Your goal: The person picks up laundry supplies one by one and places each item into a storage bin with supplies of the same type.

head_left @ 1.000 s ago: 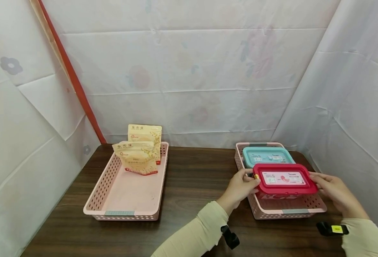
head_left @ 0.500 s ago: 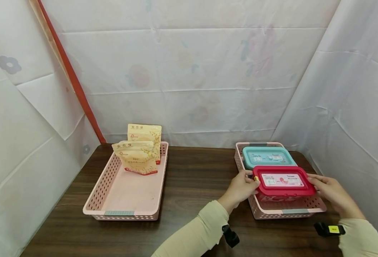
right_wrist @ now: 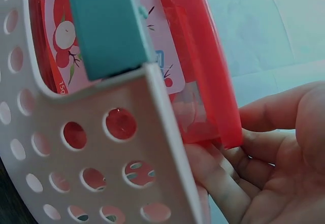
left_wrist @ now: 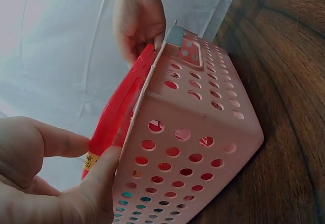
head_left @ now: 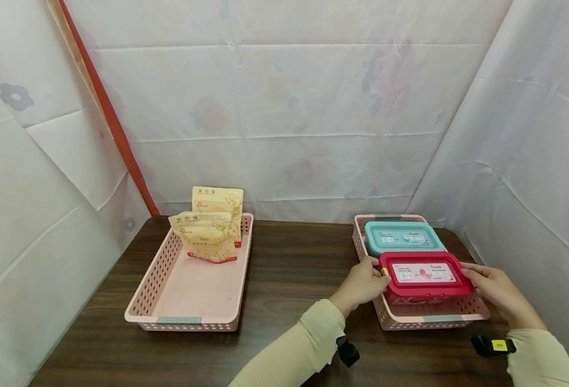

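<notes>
A red lidded plastic box (head_left: 424,275) with a pink-and-white label on its lid sits low inside the right pink basket (head_left: 412,325). My left hand (head_left: 361,285) grips its left end, thumb and fingers at the lid's edge beside a small yellow sticker (left_wrist: 90,160). At the other end my right hand (head_left: 502,293) holds the lid's edge, with fingers reaching beneath it in the right wrist view. Directly behind the red box, in the same basket, lies a similar box with a turquoise lid (head_left: 404,236). The basket wall hides much of the red box's body in both wrist views.
To the left stands another pink basket (head_left: 192,293), with two yellow pouches (head_left: 207,239) upright at its back end. Both baskets rest on a dark wooden table (head_left: 294,258). White patterned sheets (head_left: 284,107) enclose the table at the back and sides.
The red box has come slightly lower and nearer the front in the right basket, with both hands still on it. More of the turquoise lid shows now. The left basket and pouches stay put.
</notes>
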Demonstrator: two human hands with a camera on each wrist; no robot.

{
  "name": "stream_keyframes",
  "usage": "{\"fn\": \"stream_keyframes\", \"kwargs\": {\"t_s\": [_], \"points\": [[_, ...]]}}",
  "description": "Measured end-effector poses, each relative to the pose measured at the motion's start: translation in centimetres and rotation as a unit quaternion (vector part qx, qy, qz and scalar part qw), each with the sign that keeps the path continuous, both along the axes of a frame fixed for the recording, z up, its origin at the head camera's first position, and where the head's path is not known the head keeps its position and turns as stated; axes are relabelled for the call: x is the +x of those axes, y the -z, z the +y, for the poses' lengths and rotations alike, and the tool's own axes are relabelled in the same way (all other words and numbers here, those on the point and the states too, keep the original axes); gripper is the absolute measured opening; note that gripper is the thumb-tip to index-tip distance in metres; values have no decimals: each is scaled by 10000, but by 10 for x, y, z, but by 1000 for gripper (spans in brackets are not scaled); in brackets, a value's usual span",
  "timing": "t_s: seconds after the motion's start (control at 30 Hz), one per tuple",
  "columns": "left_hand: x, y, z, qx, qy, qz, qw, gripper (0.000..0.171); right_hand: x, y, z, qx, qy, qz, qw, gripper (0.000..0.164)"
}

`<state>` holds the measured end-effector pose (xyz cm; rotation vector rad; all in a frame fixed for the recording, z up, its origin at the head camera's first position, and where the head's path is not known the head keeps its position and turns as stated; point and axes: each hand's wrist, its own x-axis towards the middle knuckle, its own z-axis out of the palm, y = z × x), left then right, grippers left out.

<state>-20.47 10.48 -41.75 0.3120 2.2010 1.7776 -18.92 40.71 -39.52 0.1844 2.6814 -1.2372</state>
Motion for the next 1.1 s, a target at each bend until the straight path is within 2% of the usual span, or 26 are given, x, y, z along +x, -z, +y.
{"fn": "stream_keyframes", "kwargs": {"t_s": [0.47, 0.67, 0.83, 0.97, 1.1], "points": [[-2, -4, -3, -157, 63, -66, 9998, 41, -1, -2, -3, 259, -113, 26, 9996, 68], [-4, -9, -11, -161, 327, -108, 9993, 52, -2, -1, -4, 669, -220, 222, 9973, 65], [-8, -8, -15, 296, 529, -326, 9976, 55, -1, -2, -4, 749, -250, 259, 9965, 64], [-13, -5, -16, 798, 606, -699, 9925, 54, 1, -3, -5, 940, -289, 376, 9944, 61], [-17, -4, -16, 1002, 601, -946, 9886, 50, 1, -4, -7, 1102, -309, 445, 9924, 60]]}}
